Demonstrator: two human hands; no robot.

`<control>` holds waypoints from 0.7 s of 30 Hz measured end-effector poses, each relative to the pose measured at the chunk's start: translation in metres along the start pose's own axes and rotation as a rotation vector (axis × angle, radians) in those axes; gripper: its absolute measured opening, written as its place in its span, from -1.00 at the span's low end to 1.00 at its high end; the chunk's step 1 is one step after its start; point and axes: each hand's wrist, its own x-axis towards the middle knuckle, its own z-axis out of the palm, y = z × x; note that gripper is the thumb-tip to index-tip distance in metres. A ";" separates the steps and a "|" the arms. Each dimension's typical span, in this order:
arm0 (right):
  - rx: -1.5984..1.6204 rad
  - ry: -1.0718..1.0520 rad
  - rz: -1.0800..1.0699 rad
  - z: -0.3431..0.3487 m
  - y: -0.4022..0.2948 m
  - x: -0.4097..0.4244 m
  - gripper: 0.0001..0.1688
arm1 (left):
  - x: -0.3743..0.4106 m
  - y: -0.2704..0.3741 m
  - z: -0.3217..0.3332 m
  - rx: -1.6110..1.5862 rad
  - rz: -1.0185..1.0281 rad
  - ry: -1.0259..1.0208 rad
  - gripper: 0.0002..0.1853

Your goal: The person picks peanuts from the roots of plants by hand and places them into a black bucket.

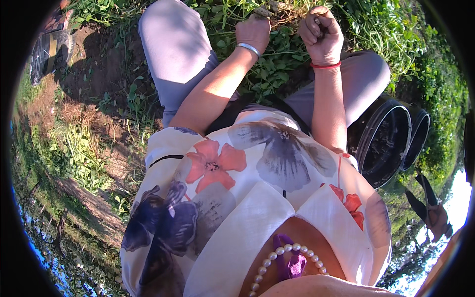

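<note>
My left hand (254,32), with a silver bangle at the wrist, is curled into a fist at the top of the view, over leafy peanut plants (272,61). Earthy pods (262,11) show at its far edge, beside brown roots (287,18); the fist seems to grip the plant there, though its fingertips are hidden. To the right, my right hand (321,35) is raised palm up, a red cord round its wrist. Its soil-stained fingers are bent inward, and a small pale pod (317,22) appears to sit between them.
Two black buckets (386,141) lie tipped beside my right thigh, one behind the other. My bent knees (174,44) frame the plants. Bare soil (107,55) and pulled greenery (81,148) are on the left, with a dark container (52,52) farther off. Another person (432,211) is at far right.
</note>
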 end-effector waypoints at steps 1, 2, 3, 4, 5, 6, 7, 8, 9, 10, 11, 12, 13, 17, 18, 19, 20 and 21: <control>0.079 -0.051 -0.015 0.007 -0.005 -0.002 -0.78 | 0.000 0.000 0.000 0.008 0.008 -0.012 -0.93; 0.080 -0.021 -0.015 0.011 -0.008 -0.002 -0.77 | 0.000 0.000 0.001 0.015 0.016 -0.025 -0.93; -0.026 0.001 -0.052 0.012 -0.009 -0.003 -0.72 | 0.001 0.003 0.000 0.020 0.035 -0.037 -0.91; -0.230 0.130 -0.028 0.015 -0.008 -0.005 -0.71 | 0.002 0.005 -0.001 0.029 0.018 -0.084 -0.90; -0.434 0.259 -0.005 0.018 -0.004 -0.006 -0.69 | 0.002 0.007 -0.002 0.037 0.025 -0.079 -0.90; -0.628 0.320 0.009 0.014 0.011 -0.001 -0.75 | -0.002 0.004 -0.002 0.056 0.014 -0.078 -0.89; -0.914 0.189 -0.112 0.013 0.023 0.004 -0.77 | -0.003 0.005 -0.002 0.066 0.019 -0.077 -0.88; -1.288 0.159 -0.110 0.013 0.027 0.004 -0.72 | -0.004 0.006 -0.001 0.059 0.030 -0.083 -0.87; -1.659 0.123 -0.108 0.015 0.030 0.006 -0.66 | -0.003 0.007 0.001 0.055 0.043 -0.085 -0.87; -1.913 0.154 -0.255 0.013 0.041 0.007 -0.51 | -0.004 0.007 0.003 0.051 0.055 -0.088 -0.86; -1.989 0.130 -0.305 0.008 0.048 0.009 -0.47 | -0.004 0.007 0.005 0.050 0.051 -0.093 -0.85; -2.043 0.171 -0.244 0.010 0.053 0.011 -0.47 | -0.004 0.006 0.006 0.047 0.047 -0.098 -0.85; -2.095 0.212 -0.181 0.012 0.056 0.013 -0.46 | -0.004 0.006 0.007 0.043 0.043 -0.102 -0.84; -2.259 0.261 -0.031 0.011 0.056 0.018 -0.46 | -0.007 0.010 0.002 0.030 0.085 -0.225 -0.79; -2.264 0.271 0.043 0.012 0.055 0.020 -0.48 | -0.009 0.012 0.006 0.026 0.081 -0.158 -0.78; -2.267 0.281 0.119 0.013 0.054 0.021 -0.50 | -0.011 0.013 0.009 0.022 0.077 -0.091 -0.77; -2.335 0.261 0.080 0.004 0.058 0.021 -0.58 | -0.013 0.013 0.013 0.015 0.075 -0.067 -0.77; -2.299 0.277 0.023 0.003 0.059 0.020 -0.59 | -0.013 0.014 0.014 0.006 0.074 -0.043 -0.76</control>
